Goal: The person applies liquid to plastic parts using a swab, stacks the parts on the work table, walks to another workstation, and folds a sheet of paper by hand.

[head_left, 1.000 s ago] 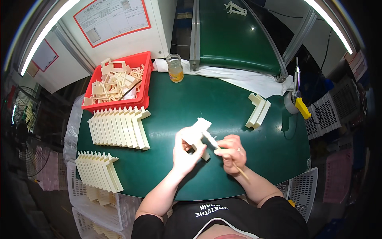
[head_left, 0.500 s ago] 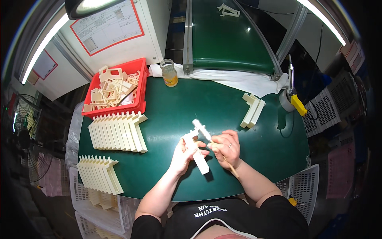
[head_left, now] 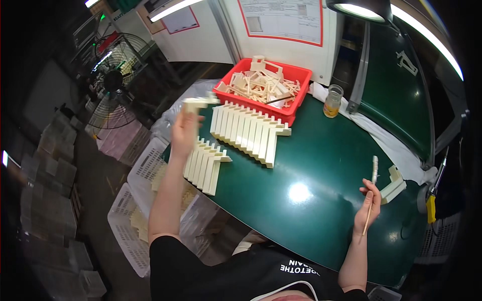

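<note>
My left hand [head_left: 185, 133] is closed around a cream L-shaped plastic part [head_left: 199, 101], slightly blurred, raised at the left end of the rows. Just below it is a short row of matching cream parts [head_left: 203, 170], stood side by side on the green table [head_left: 261, 200]. A longer row of the same parts [head_left: 246, 134] lies behind. Over at the right, my right hand [head_left: 369, 203] grips a thin wooden stick with a white wrapped head [head_left: 375, 169], pointing up. Close beyond that hand lie cream angled parts [head_left: 394, 186].
A red bin [head_left: 296, 113] heaped with cream pieces stands behind the long row. Beside it is a glass jar [head_left: 333, 100] with yellowish contents. A yellow-handled soldering iron [head_left: 432, 208] stands far right, near a white cloth [head_left: 386, 145]. White baskets [head_left: 123, 226] sit below the left edge.
The view has turned left. My left hand has carried the cream part from mid-table leftward to the rows. My right hand has drawn apart from it, keeping the stick.
</note>
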Motion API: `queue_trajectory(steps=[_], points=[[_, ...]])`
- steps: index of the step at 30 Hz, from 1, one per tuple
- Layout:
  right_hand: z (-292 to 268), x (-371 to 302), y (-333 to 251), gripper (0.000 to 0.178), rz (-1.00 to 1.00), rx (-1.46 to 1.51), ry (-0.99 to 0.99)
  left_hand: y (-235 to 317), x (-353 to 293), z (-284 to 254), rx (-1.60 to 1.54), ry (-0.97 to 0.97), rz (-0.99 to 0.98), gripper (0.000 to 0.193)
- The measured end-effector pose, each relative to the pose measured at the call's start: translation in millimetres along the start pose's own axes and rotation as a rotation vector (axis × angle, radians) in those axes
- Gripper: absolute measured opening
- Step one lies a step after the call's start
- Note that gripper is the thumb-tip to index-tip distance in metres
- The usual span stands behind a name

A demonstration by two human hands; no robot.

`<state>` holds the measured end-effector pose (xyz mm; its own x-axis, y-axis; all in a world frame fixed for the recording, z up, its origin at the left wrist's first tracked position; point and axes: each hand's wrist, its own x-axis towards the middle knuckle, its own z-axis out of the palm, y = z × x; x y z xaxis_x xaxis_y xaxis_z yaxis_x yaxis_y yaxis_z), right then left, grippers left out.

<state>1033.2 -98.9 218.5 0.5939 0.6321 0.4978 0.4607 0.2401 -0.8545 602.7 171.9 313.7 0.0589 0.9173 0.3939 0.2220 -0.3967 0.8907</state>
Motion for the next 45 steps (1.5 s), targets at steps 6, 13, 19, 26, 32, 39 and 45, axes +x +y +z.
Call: queue_trajectory(steps=[6,13,19,26,32,39,45], points=[[1.3,5.1,-2.2,0.026,0.115,0.086,-0.087,-152.6,22.7,-181.4,0.624,0.427,-0.263,0.052],[-51.1,15.3,-7.7,0.040,-0.157,-0.831,-0.071,-210.0,-24.0,-163.6,0.408,0.139,-0.521,0.047],[-82.2,7.4,32.4,0.044,-0.136,-0.934,-0.148,-128.8,-13.9,-124.3,0.895,0.241,-0.166,0.040],[-75.7,24.4,22.3,0.026,-0.029,-1.015,-0.051,-0.6,-54.3,46.5,0.203,-0.385,0.138,0.032],[-62.9,31.1,-57.2,0.023,-0.216,-0.326,0.051,41.9,-104.3,164.2,-0.072,-1.094,0.117,0.041],[-13.8,9.5,-48.8,0.021,0.108,0.563,0.146,29.6,-150.8,267.4,-0.837,-1.416,-0.390,0.073],[13.1,6.3,-30.7,0.017,0.098,0.721,0.271,6.1,-152.0,253.4,-0.850,-1.105,-0.557,0.063]])
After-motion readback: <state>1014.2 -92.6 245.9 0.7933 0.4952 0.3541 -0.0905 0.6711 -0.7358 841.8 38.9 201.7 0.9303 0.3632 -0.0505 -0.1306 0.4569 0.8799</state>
